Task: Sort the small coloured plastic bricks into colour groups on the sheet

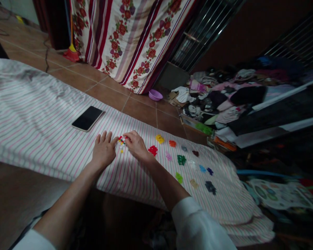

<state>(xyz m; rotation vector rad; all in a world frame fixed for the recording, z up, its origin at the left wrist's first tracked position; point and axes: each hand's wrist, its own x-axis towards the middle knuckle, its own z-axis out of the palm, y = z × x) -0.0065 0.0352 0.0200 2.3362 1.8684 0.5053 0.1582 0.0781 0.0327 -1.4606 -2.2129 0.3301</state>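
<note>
One phone (87, 118) lies dark-screened on one striped cloth (54, 114), and two hands are at work to its right. Thirteen single-colour clusters of small pieces are spread farther right of the phone, in three uneven rows. The row farthest from the person has four: yellow cluster (159, 139), orange cluster (172, 143), grey cluster (184, 148) and dark maroon cluster (195, 153). The middle row has six: red cluster (153, 150), pink cluster (168, 156), green cluster (181, 159), white cluster (192, 164), light blue cluster (202, 168) and dark blue cluster (210, 171). The nearest row has three: lime cluster (178, 177), tan cluster (194, 183) and dark grey cluster (210, 187). One mixed heap (122, 141) sits right of the phone and a little nearer the person; it is a small, loose scatter of red, white, yellow and some green bits, too tiny and partly covered to count. The left hand (104, 149), between phone and heap, lies palm down with fingers spread, its index fingertip at the heap's edge. The right hand (136, 144), on the heap's side away from the phone, has thumb and forefinger drawn close together over the bits; whether a piece is pinched there cannot be told. Beyond the phone and to its right, one purple bowl (155, 95) stands on the tiled floor (138, 107).
</note>
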